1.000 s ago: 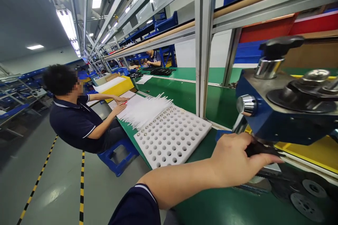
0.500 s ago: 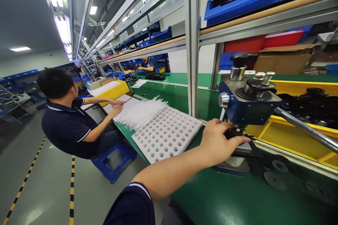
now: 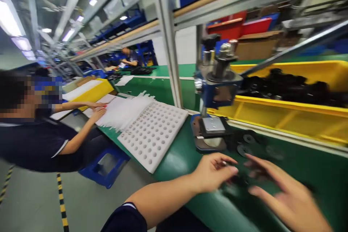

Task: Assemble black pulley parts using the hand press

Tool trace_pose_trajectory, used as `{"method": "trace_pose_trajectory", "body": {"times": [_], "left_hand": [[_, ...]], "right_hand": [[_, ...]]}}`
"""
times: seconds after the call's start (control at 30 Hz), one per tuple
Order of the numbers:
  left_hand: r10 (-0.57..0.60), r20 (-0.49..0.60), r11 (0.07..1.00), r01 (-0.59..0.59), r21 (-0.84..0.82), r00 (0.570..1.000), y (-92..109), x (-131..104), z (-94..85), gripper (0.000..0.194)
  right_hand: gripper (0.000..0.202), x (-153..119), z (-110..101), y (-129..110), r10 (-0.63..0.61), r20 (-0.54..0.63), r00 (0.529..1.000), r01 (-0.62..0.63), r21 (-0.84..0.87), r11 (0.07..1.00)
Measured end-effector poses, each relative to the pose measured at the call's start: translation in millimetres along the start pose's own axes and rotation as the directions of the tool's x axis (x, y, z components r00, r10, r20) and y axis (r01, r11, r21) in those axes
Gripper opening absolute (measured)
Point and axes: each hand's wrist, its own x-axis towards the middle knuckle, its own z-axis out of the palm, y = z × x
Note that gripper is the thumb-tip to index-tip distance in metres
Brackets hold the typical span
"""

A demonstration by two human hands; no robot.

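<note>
Pinching a small black part (image 3: 232, 178), blurred by motion, a worker's left hand (image 3: 211, 172) brings thumb and fingers together on it above a green tabletop (image 3: 179, 157), while the right hand (image 3: 290, 197) hovers open just beside it, thumb and fingers spread apart and pointing toward the part. The exact form of the piece is too blurred to tell. Beyond the hands stands a blue metal bench press (image 3: 221, 87) with a black knob (image 3: 212, 40) on top and a flat, square silver plate (image 3: 214, 125) on its base. Flat gray and black discs (image 3: 244, 149) lie on the tabletop near the base, to its right. Behind them, a long yellow plastic bin (image 3: 288, 116) holds a heap of black parts (image 3: 288, 83). Left of the press lies a white foam tray (image 3: 154, 134) with rows of round holes, some of those along its far left side filled with small pieces. Thin white tubes (image 3: 130, 110) are spread against that side. At far left, a co-worker (image 3: 35, 145) in a navy shirt with white trim sits at a blue plastic stool (image 3: 104, 168), both hands near a small red object (image 3: 104, 106). Another person (image 3: 132, 58) is visible farther back.
</note>
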Motion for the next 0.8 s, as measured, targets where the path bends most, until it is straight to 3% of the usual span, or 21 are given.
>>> {"method": "trace_pose_trajectory", "body": {"times": [0.07, 0.17, 0.3, 0.57, 0.8], "left_hand": [[-0.095, 0.011, 0.988, 0.095, -0.118, 0.995, -16.4, -0.2, -1.6, 0.060], [-0.206, 0.024, 0.936, 0.204, -0.285, 0.978, -34.9, 1.0, -8.0, 0.049], [-0.315, 0.143, 0.904, 0.343, -0.255, 0.938, -47.9, 7.1, -16.9, 0.041], [-0.331, 0.189, 0.915, 0.363, -0.175, 0.924, -48.4, 2.4, -16.5, 0.033], [-0.362, 0.147, 0.905, 0.385, -0.180, 0.920, -45.8, 2.8, -18.2, 0.038]], "right_hand": [[0.055, -12.1, 15.3, -6.9, 0.054, 0.102, 0.993, -0.062, 0.069, 0.996], [0.049, -25.2, 38.9, -9.3, 0.147, 0.143, 0.979, -0.163, 0.111, 0.980], [0.043, -31.1, 51.2, 2.6, 0.205, 0.148, 0.967, -0.220, 0.090, 0.971], [0.045, -37.0, 45.2, -1.4, 0.272, 0.170, 0.947, -0.291, 0.098, 0.952], [0.045, -39.0, 47.5, -2.2, 0.286, 0.161, 0.945, -0.305, 0.104, 0.947]]}}
